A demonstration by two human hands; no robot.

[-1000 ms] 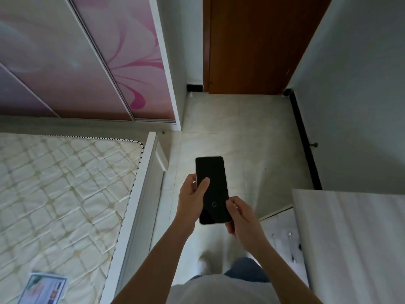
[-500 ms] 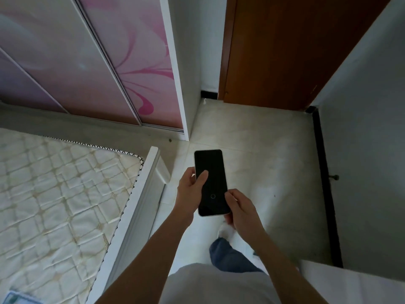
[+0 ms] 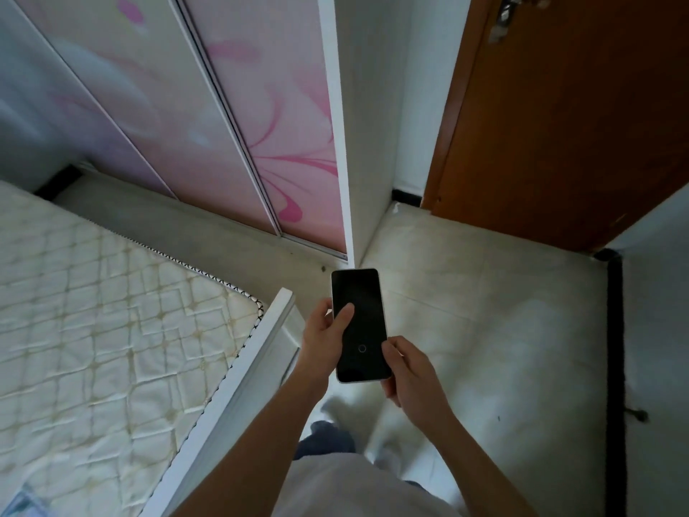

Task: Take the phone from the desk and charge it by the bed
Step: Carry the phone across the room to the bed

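The phone (image 3: 359, 322) is a dark-screened slab with a pale rim, held upright in front of me over the floor. My left hand (image 3: 323, 339) grips its left edge, thumb lying across the screen. My right hand (image 3: 412, 371) holds the lower right corner from the side and below. The bed (image 3: 104, 352) with a bare quilted mattress lies to the left, its white footboard (image 3: 238, 382) just left of my left forearm. No charger or cable shows in view.
A wardrobe with pink flowered sliding doors (image 3: 231, 125) stands beyond the bed. A brown wooden door (image 3: 559, 125) is shut at the far right. Pale tiled floor (image 3: 484, 311) stretches ahead; a wall with black skirting (image 3: 615, 348) runs along the right.
I have walked forward past the white desk, which has dropped out of view at the right. The wardrobe and door are closer. Both hands keep the same hold on the phone.
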